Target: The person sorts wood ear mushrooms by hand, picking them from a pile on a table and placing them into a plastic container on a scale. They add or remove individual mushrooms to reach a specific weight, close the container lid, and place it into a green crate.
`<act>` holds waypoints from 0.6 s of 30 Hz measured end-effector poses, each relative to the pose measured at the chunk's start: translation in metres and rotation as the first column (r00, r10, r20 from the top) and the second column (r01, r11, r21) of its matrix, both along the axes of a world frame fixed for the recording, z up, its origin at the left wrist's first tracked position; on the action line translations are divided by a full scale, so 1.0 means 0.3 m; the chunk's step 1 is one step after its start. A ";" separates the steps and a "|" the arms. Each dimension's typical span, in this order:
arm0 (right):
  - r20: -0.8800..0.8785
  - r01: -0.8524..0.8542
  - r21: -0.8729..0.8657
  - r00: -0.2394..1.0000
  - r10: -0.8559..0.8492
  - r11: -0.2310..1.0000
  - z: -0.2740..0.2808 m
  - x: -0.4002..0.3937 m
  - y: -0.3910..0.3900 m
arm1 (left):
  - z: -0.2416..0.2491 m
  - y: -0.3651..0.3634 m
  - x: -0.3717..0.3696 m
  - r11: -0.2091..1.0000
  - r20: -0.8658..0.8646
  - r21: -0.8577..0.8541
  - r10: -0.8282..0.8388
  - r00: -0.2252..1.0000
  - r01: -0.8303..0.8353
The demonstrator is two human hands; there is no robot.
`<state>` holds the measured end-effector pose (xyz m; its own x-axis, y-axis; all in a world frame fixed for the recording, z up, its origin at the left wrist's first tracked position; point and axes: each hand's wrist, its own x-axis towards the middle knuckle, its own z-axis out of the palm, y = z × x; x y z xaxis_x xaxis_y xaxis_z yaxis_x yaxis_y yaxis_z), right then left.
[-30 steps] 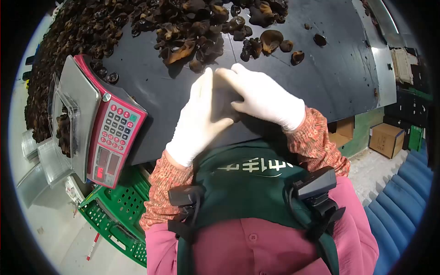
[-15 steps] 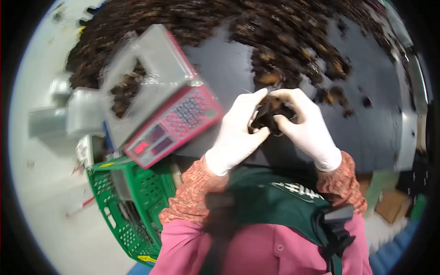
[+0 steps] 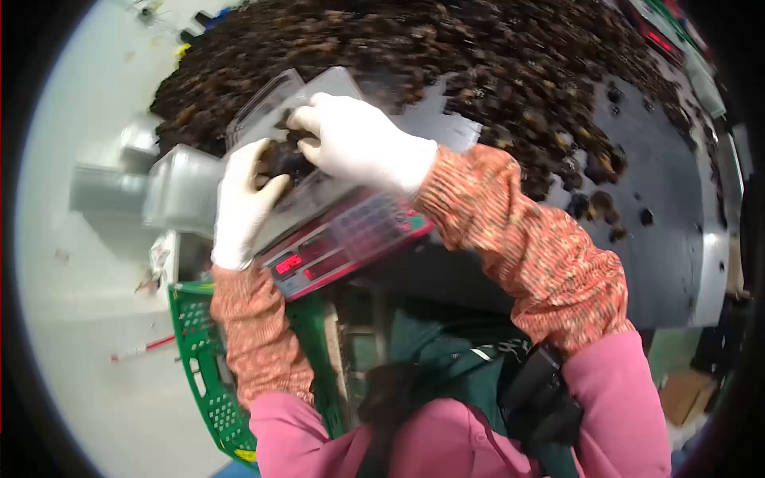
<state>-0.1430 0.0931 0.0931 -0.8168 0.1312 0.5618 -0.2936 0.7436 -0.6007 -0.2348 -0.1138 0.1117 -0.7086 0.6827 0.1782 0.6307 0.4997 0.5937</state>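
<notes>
Over the red-and-grey weighing scale (image 3: 343, 243), my white-gloved left hand (image 3: 245, 195) curls its fingers against a clump of dark brown, mushroom-like pieces (image 3: 285, 162). My right hand (image 3: 355, 143), also gloved in white, reaches across from the right and closes its fingers on the far side of the same clump. Beneath them, a clear plastic box (image 3: 275, 92) rests on the scale's pan. The hands partly hide the box and what lies in it. Red digits glow on the scale's display, too blurred to read surely.
A broad heap of dark brown pieces (image 3: 358, 48) covers the back of the dark table (image 3: 661, 199). Clear plastic boxes (image 3: 183, 187) stand left of the scale. A green crate (image 3: 191, 319) sits below it. Another red display (image 3: 660, 40) shows at the far right.
Both hands have moved left from in front of my body to the box on the scale, carrying dark pieces. The view has shifted too, and the scale's display reading looks different.
</notes>
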 end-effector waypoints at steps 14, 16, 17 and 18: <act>0.115 0.719 0.163 0.666 -0.737 0.676 -0.301 0.835 0.397 | -0.270 0.408 0.570 0.885 0.211 0.225 -0.452 0.867 0.407; 0.121 0.586 0.391 0.732 -0.670 0.710 -0.341 0.827 0.318 | -0.376 0.511 0.619 0.903 0.019 0.210 -0.388 0.921 0.376; 0.144 0.510 0.419 0.779 -0.610 0.751 -0.383 0.842 0.280 | -0.410 0.551 0.623 0.906 -0.121 0.191 -0.361 0.925 0.378; 0.201 0.430 0.340 0.835 -0.511 0.836 -0.364 0.862 0.248 | -0.427 0.582 0.627 0.916 -0.125 0.171 -0.345 0.930 0.363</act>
<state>0.1155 0.1674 -0.0161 -0.8183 0.4164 0.3963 0.2799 0.8908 -0.3580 -0.0465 0.0607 -0.0164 -0.4015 0.8335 0.3796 0.8011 0.1187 0.5867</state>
